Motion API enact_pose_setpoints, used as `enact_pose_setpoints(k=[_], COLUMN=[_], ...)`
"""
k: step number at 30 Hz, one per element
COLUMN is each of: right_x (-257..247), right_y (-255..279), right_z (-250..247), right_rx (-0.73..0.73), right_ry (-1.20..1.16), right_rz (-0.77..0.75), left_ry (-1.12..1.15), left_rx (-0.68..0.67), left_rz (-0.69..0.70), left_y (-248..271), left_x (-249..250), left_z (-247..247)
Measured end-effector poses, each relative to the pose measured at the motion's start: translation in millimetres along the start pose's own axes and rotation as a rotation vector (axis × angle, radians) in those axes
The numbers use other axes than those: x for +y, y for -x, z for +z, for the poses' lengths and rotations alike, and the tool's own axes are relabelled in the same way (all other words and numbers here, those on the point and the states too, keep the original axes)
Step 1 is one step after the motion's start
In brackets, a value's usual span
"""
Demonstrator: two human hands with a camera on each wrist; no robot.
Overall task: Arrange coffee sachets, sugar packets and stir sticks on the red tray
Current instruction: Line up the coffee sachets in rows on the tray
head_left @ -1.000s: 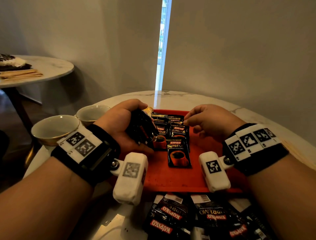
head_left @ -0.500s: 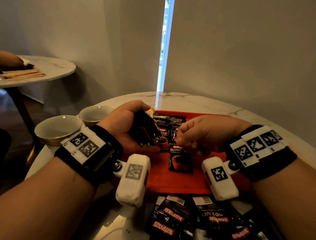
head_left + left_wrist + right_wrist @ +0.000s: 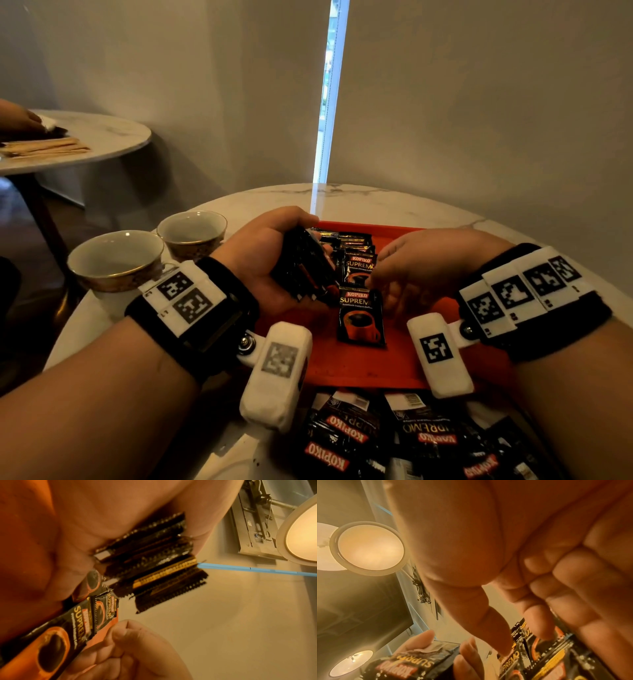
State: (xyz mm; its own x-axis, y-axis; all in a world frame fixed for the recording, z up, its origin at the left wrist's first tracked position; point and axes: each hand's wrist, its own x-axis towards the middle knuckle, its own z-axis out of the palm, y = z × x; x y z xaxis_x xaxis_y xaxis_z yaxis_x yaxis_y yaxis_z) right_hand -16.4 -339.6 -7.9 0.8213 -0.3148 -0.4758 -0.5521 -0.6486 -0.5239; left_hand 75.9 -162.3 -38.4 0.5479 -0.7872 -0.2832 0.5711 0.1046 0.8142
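1. Head view.
   - Red tray (image 3: 394,363) on a round marble table (image 3: 394,202), near centre.
   - Column of black coffee sachets (image 3: 358,269) overlapping on the tray, running from the far edge toward the near side; the nearest sachet (image 3: 360,318) lies flat, face up.
   - Left hand (image 3: 263,260) over the tray's left part, fingers curled round a stack of sachets (image 3: 305,270).
   - Right hand (image 3: 421,270) over the tray's middle, fingers bent downward, fingertips at the right edge of the column.
   - Loose sachets (image 3: 394,442) heaped on the table just near of the tray.
   - Two empty cups (image 3: 118,255), (image 3: 191,228) on the table to the left.
   - Second table (image 3: 102,137) far left, with pale flat sticks (image 3: 44,147) on it (kind not legible).

2. Left wrist view.
   - Left hand (image 3: 85,527) grips the stack (image 3: 150,563), seen edge-on with serrated ends.
   - Sachets lying on the tray (image 3: 51,635) at lower left.
   - Right hand (image 3: 128,649) with fingers curled, beside those sachets.

3. Right wrist view.
   - Right hand (image 3: 505,561): thumb and forefinger extended down, tips touching the tray sachets (image 3: 547,660); the other fingers curled (whether it pinches a sachet, cannot tell).
   - Left hand (image 3: 467,660) holds the stack (image 3: 412,665) at lower left.
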Motion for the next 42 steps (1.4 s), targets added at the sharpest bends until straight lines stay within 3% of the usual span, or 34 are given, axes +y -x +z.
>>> enact_pose_setpoints(k=[8, 14, 18, 26, 42], right_x=[-2.6, -7.7, -12.0, -17.5, -18.1], right_y=[0.7, 5.2, 3.6, -7.7, -8.2], right_z=[3.5, 4.3, 4.8, 20.5, 24.9], right_rx=[-0.032, -0.047, 0.083, 0.154, 0.168], right_ry=[-0.098, -0.185, -0.313, -0.493, -0.493], right_rz=[0.041, 0.025, -0.051, -0.105, -0.111], left_ry=[0.082, 0.027, -0.010, 0.036, 0.055], left_rx=[-0.089, -0.029, -0.007, 0.100, 0.111], left_rz=[-0.004, 0.026, 0.073, 0.089, 0.090], left_y=[2.7, 3.2, 10.6, 12.9, 4.1], left_x=[-5.9, 0.8, 10.6, 22.7, 17.9], left_z=[12.5, 4.3, 1.1, -7.2, -6.2])
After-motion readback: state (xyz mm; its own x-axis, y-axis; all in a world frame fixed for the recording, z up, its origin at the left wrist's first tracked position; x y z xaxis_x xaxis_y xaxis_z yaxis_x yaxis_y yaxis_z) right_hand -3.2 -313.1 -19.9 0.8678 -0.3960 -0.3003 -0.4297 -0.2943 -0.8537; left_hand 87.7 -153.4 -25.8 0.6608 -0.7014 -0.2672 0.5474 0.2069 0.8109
